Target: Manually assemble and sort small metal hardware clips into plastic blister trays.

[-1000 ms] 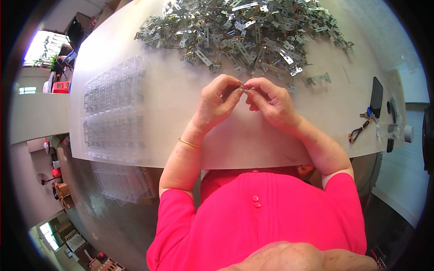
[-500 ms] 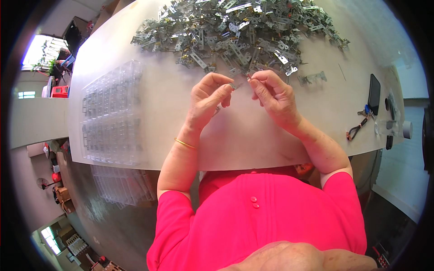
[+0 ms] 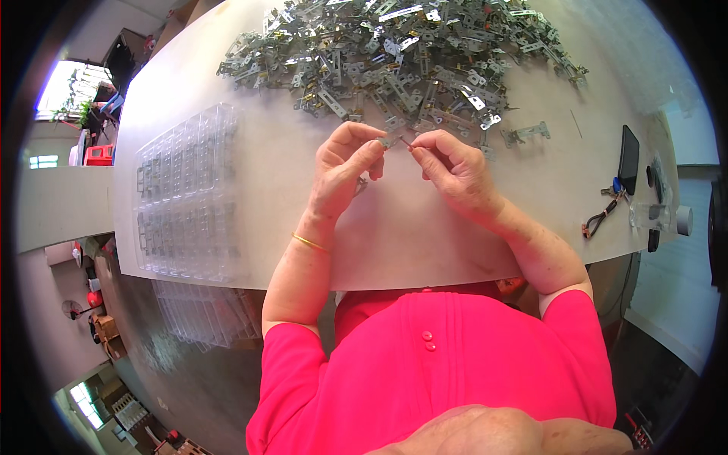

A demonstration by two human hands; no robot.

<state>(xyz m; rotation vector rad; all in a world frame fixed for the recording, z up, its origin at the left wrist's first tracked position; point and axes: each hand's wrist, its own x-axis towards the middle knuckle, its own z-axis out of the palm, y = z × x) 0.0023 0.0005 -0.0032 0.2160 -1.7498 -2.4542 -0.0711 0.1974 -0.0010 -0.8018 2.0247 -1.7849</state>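
Observation:
My left hand (image 3: 340,161) is closed, thumb and forefinger pinching a small grey metal bracket (image 3: 390,142). Another bit of metal (image 3: 362,184) shows under its palm, held by the curled fingers or behind them. My right hand (image 3: 461,173) pinches a thin, reddish, pin-like piece (image 3: 406,142) whose far tip is close to the bracket. Whether the tip touches the bracket, I cannot tell. Just beyond both hands lies a big heap of flat metal brackets (image 3: 394,57) with holes and slots.
Clear plastic trays (image 3: 189,189) with rows of metal parts lie at the left of the pale table (image 3: 296,258). A loose bracket (image 3: 525,134) sits right of my right hand. Farther right are a thin wire (image 3: 575,123), a phone (image 3: 628,159) and keys on a cord (image 3: 599,216).
My right hand has come down and slightly left, bringing the thin reddish piece close to the bracket. My left hand has shifted slightly left, still pinching the bracket.

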